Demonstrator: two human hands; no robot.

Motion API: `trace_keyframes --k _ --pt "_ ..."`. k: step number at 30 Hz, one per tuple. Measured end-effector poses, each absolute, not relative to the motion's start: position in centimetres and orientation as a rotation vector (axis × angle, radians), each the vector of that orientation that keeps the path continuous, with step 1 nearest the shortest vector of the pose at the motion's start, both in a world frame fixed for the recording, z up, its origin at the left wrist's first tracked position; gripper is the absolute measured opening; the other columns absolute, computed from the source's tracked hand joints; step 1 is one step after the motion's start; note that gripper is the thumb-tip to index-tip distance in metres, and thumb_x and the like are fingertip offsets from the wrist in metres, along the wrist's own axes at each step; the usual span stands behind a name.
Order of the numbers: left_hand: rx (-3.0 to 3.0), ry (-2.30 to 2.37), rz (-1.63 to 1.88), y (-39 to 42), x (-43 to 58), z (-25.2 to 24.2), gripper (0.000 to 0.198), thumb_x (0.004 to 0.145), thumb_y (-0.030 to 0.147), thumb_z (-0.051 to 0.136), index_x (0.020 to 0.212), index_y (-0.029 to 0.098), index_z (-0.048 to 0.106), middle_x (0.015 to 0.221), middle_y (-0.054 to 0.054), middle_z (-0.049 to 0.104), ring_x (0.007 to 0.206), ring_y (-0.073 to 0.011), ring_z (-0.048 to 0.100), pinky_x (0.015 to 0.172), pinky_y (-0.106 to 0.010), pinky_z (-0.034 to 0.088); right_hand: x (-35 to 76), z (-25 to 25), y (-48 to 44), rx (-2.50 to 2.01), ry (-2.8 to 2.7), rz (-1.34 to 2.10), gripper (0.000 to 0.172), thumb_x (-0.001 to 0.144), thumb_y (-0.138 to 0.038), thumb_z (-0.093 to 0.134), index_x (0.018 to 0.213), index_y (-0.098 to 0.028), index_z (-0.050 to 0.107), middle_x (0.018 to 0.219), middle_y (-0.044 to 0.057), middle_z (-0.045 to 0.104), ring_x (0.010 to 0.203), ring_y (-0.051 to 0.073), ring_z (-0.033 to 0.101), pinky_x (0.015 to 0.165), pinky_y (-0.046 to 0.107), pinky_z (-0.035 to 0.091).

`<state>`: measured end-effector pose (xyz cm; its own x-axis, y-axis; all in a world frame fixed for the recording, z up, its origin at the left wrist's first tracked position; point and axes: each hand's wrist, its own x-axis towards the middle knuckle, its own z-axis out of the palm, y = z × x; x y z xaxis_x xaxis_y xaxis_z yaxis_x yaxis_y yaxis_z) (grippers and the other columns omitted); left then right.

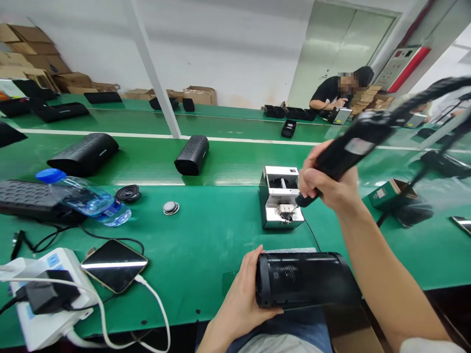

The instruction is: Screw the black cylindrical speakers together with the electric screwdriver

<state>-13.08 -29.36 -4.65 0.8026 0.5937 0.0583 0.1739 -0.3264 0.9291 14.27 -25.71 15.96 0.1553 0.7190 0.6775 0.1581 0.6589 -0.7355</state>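
Observation:
My left hand (245, 294) grips the left end of a black speaker housing (305, 279), which lies on its side at the table's front edge above my lap. In my right hand (327, 179) is a black electric screwdriver (353, 144), tilted with its tip down to the left. That tip meets the front of a small silver and black screw feeder (281, 196); whether a screw sits on the bit is too small to tell. A thick dark cable runs from the screwdriver's rear toward the upper right.
At left are a water bottle (88, 198), a phone (115, 264), a white power strip (51, 299) with cables, and a speaker driver (128, 193). Black speakers (192, 155) stand farther back. A small green box (392, 193) is at right. Across the tables a person (342, 93) works.

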Motion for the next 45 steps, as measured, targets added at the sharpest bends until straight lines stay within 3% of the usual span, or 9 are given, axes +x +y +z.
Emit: trace_keyframes --k 11,23,34,40,45 --pt "1.897 0.572 0.474 -29.3 -13.2 -4.6 0.143 0.069 0.018 0.105 0.173 0.044 0.011 0.174 -0.013 0.036 0.165 -0.0411 0.039 0.136 -0.068 0.037 13.1 18.6 -28.1 -0.859 -1.201 0.063 0.02 0.087 -0.008 0.076 0.099 -0.024 0.072 0.064 -0.005 0.054 0.044 0.019 0.05 0.043 0.034 0.046" --pt "1.902 0.571 0.468 -29.3 -13.1 -4.4 0.148 0.068 0.015 0.106 0.171 0.049 0.006 0.174 -0.012 0.036 0.165 -0.0412 0.039 0.135 -0.07 0.038 11.8 16.7 -26.9 -0.961 -1.047 0.008 0.016 0.085 -0.015 0.078 0.095 -0.022 0.068 0.062 -0.007 0.053 0.041 0.018 0.049 0.041 0.033 0.045" --pt "1.899 0.589 0.465 -29.4 -13.2 -4.3 0.139 0.071 0.017 0.103 0.173 0.041 0.012 0.174 -0.016 0.035 0.165 -0.0438 0.038 0.135 -0.07 0.037 12.3 16.5 -28.9 -0.997 -1.075 0.093 0.018 0.089 -0.014 0.08 0.099 -0.022 0.068 0.062 -0.007 0.052 0.041 0.018 0.047 0.041 0.033 0.045" --pt "1.891 0.605 0.453 -29.4 -13.2 -4.2 0.134 0.072 0.01 0.098 0.171 0.044 0.014 0.173 -0.014 0.035 0.163 -0.0432 0.041 0.134 -0.069 0.039 14.0 18.9 -33.9 -1.016 -0.978 -0.015 0.024 0.077 -0.009 0.08 0.096 -0.023 0.073 0.061 -0.005 0.051 0.042 0.018 0.043 0.039 0.033 0.038" --pt "1.897 0.604 0.454 -29.3 -13.2 -4.4 0.132 0.074 0.01 0.096 0.172 0.043 0.013 0.174 -0.014 0.034 0.164 -0.0431 0.04 0.135 -0.069 0.038 14.2 19.2 -35.4 -0.994 -0.938 -0.131 0.026 0.076 -0.01 0.079 0.097 -0.025 0.075 0.063 -0.003 0.053 0.046 0.02 0.044 0.04 0.034 0.038"
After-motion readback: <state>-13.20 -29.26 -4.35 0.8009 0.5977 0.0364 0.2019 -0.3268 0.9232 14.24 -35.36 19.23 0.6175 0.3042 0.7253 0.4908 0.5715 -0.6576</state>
